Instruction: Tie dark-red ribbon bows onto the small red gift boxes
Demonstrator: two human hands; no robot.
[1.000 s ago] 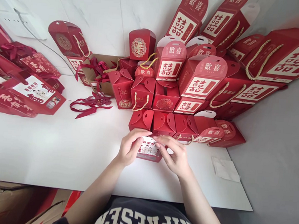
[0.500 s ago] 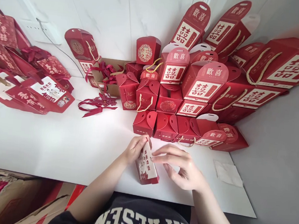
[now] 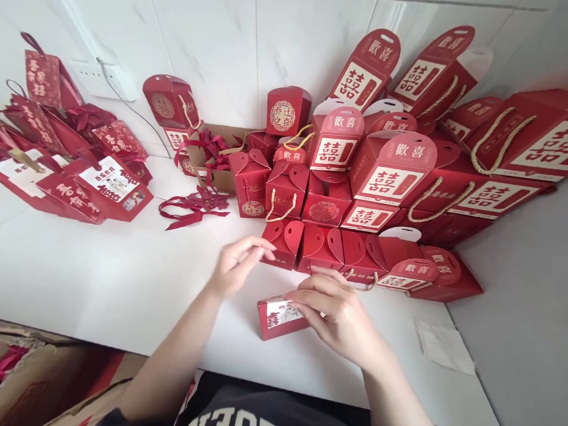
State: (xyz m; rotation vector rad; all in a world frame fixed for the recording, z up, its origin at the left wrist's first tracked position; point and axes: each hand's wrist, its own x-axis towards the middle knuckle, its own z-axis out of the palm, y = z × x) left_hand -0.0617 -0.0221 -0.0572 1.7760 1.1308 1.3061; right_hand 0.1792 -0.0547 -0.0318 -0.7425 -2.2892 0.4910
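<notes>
Left hand (image 3: 238, 267) is now off the small red box (image 3: 280, 318), fingers loosely parted, leaving the right hand (image 3: 338, 308) alone gripping its right end.

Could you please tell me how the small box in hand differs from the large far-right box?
The right hand holds the small box; the large box rests on other boxes. The large box looks bigger than the small box. The large box has a rope handle; the small box shows none. Both are red.
</notes>
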